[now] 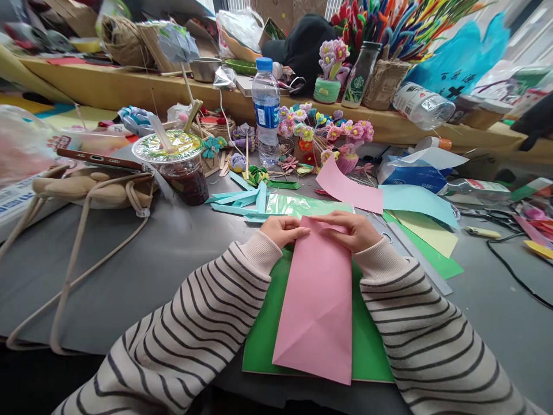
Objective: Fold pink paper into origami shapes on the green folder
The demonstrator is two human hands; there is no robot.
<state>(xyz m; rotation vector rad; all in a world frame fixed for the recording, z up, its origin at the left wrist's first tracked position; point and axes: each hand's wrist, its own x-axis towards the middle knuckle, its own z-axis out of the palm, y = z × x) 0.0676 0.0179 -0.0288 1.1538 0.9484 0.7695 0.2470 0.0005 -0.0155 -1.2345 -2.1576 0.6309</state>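
Note:
A long strip of pink paper (317,300), folded with creases across its lower part, lies over a green sheet (263,334) at the table's front edge. My left hand (283,230) pinches the strip's far left corner between thumb and fingers. At the same far end, my right hand (345,229) has its index finger along the top edge and its thumb on the paper, gripping it. Just beyond my hands lie light blue folded paper strips (235,202) and a clear plastic packet (306,204).
A lidded cup of dark drink (185,178) and a beige bag (93,187) with a phone on it stand left. A water bottle (265,121) rises behind. At right lie a ruler (421,265), coloured paper (419,204) and scissors (488,214). Craft flowers (328,132) line the back.

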